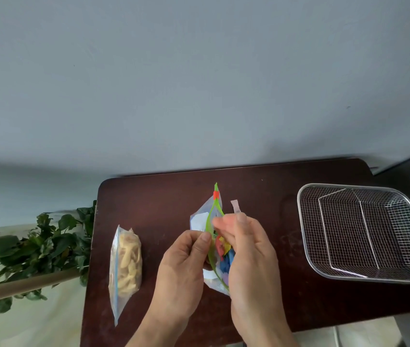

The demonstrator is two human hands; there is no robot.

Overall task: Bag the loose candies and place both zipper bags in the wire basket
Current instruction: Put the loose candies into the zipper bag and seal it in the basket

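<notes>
A clear zipper bag (pixel 200 220) with a green zip strip and a red slider stands upright in the middle of the dark table (pixel 163 196). Coloured candies (pixel 224 249) show inside it. My left hand (pixel 186 269) pinches the left side of its mouth. My right hand (pixel 246 249) is at the mouth's right side and pinches a pale pink candy (pixel 236 206) that sticks up above the fingers. A second zipper bag (pixel 125 266), holding pale yellow pieces, lies on the table to the left. The wire basket (pixel 364 234) sits at the right with nothing in it.
A leafy green plant (pixel 41 249) and a tan pole lean beside the table's left edge. A grey wall rises behind the table. The basket overhangs close to the table's right edge.
</notes>
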